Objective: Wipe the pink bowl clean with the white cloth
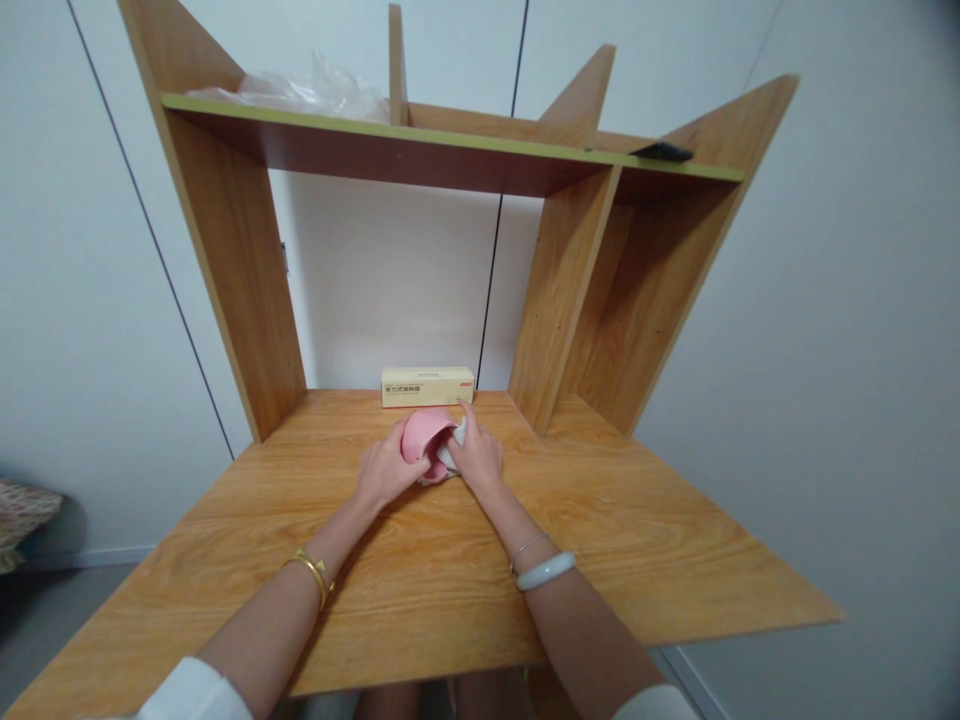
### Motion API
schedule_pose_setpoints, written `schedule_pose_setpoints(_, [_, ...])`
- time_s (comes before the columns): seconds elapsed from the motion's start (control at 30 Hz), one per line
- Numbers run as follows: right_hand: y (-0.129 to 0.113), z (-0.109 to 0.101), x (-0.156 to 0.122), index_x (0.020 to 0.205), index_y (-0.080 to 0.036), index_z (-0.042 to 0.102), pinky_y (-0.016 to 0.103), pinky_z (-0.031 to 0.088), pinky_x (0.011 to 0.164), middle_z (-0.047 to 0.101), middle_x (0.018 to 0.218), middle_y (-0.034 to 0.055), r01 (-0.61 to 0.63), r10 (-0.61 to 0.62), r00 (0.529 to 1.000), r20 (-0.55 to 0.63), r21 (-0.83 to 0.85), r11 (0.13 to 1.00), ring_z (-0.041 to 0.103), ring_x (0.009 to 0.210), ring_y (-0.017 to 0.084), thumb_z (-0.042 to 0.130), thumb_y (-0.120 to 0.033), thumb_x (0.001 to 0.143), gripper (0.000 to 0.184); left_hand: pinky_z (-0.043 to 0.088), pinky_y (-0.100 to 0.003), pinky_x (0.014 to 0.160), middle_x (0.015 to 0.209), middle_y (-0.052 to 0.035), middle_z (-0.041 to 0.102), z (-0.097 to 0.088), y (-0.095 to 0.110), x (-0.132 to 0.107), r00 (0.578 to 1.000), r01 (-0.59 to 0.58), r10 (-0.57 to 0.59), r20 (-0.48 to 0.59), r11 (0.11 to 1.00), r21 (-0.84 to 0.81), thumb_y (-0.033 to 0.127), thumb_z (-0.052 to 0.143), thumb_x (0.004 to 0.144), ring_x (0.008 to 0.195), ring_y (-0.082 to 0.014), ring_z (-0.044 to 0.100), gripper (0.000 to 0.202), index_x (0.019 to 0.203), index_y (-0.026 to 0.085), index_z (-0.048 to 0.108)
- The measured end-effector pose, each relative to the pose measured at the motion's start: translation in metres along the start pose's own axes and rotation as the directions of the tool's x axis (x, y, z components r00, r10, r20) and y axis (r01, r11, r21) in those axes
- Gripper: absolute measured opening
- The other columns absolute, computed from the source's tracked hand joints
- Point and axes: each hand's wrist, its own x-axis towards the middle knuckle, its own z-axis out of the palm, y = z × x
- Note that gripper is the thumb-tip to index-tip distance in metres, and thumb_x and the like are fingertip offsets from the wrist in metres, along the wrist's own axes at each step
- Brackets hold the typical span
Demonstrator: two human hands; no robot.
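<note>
A pink bowl (426, 430) is tilted so that its hollow faces right and toward me, just above or on the desk. My left hand (386, 468) grips its left side, with the thumb at the rim. A crumpled white cloth (450, 455) is in my right hand (478, 455), pressed against the bowl's opening on the right. My right index finger sticks up and the other fingers are partly hidden inside the bowl. Whether the white piece is fabric or paper, I cannot tell. Directly behind the bowl stands a cream cardboard box (427, 388) with dark printed characters.
The wooden desk (637, 540) carries a shelf unit (247, 260) with upright side panels. Clear plastic wrapping (315, 92) lies on the upper shelf at left, a dark flat object (661, 151) at right. A patterned fabric (26, 515) shows at the far left.
</note>
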Motion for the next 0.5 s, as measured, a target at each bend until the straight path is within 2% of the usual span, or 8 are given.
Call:
schedule_pose_setpoints(0.13, [0.003,0.008,0.0,0.138,-0.022,0.033,0.031,0.043,0.077,0.067,0.098,0.0099,-0.046,0.046,0.999,0.009,0.124,0.991,0.062,0.092,0.025,0.046,-0.028,0.085,0.055,0.047,-0.042,0.083,0.108,-0.0135,0.065,0.001,-0.002,0.002,1.0,-0.027,0.028,0.012,0.999,-0.045,0.045,0.057,0.075,0.096,-0.032,0.063,0.07,0.137,0.02,0.036])
schedule_pose_setpoints(0.23, [0.006,0.015,0.002,0.131,-0.022,0.044,0.031,0.044,0.081,0.067,0.102,0.0094,-0.049,0.064,0.997,-0.044,0.276,0.96,0.061,0.097,0.024,0.046,-0.025,0.085,0.046,0.046,-0.044,0.085,0.121,-0.018,0.058,0.006,-0.006,0.004,0.999,-0.046,0.048,0.005,0.977,-0.206,0.052,0.053,0.078,0.102,-0.0327,0.06,0.076,0.14,0.017,0.026])
schedule_pose_setpoints(0.33, [0.009,0.021,0.005,0.121,-0.021,0.052,0.03,0.045,0.083,0.067,0.105,0.0079,-0.04,0.097,0.99,-0.106,0.443,0.896,0.061,0.099,0.02,0.045,-0.024,0.085,0.037,0.044,-0.043,0.09,0.132,-0.0192,0.047,0.014,-0.009,0.004,0.997,-0.07,0.072,-0.009,0.918,-0.391,0.053,0.059,0.074,0.111,-0.0311,0.055,0.087,0.141,0.016,0.02])
schedule_pose_setpoints(0.4, [0.01,0.024,0.007,0.116,-0.02,0.055,0.029,0.045,0.084,0.066,0.107,0.0076,-0.024,0.108,0.986,-0.128,0.53,0.848,0.06,0.099,0.019,0.044,-0.025,0.086,0.033,0.043,-0.04,0.093,0.133,-0.0179,0.045,0.02,-0.011,0.004,0.994,-0.091,0.106,0.002,0.863,-0.497,0.051,0.063,0.072,0.114,-0.0284,0.052,0.088,0.14,0.016,0.02])
schedule_pose_setpoints(0.5, [0.009,0.027,0.008,0.116,-0.019,0.054,0.028,0.045,0.084,0.066,0.107,0.0073,-0.005,0.081,0.991,-0.11,0.567,0.824,0.061,0.099,0.018,0.046,-0.026,0.085,0.033,0.045,-0.037,0.091,0.127,-0.017,0.05,0.026,-0.013,0.005,0.992,-0.106,0.127,-0.005,0.806,-0.583,0.045,0.062,0.073,0.11,-0.0246,0.054,0.078,0.135,0.013,0.027])
